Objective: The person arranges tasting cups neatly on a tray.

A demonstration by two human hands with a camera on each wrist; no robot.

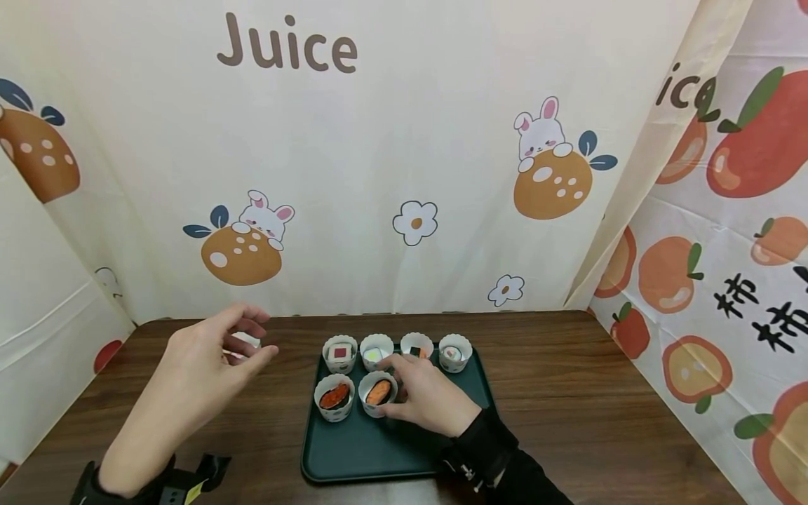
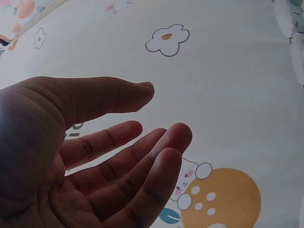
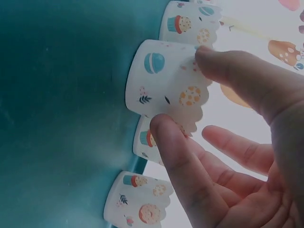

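My right hand (image 1: 429, 396) is at the front-row paper cup (image 1: 372, 409) holding a salmon-topped sushi piece (image 1: 379, 393). In the right wrist view the thumb lies at one side of this cup (image 3: 166, 80) and the index finger at the other, pinching it from both sides. The cup stands on the dark green tray (image 1: 360, 456). To its left is a cup with a red-topped sushi piece (image 1: 334, 397). My left hand (image 1: 202, 368) hovers over the table's left side, palm facing right, fingers loosely bent and holding nothing. A white patch shows behind its fingers.
Along the tray's far edge stand several more scalloped cups, including one with a red-centred piece (image 1: 341, 352) and one with a pale roll (image 1: 453, 353). Brown wood table (image 1: 581, 414) surrounds the tray. A printed curtain (image 1: 404, 140) hangs behind the table and at both sides.
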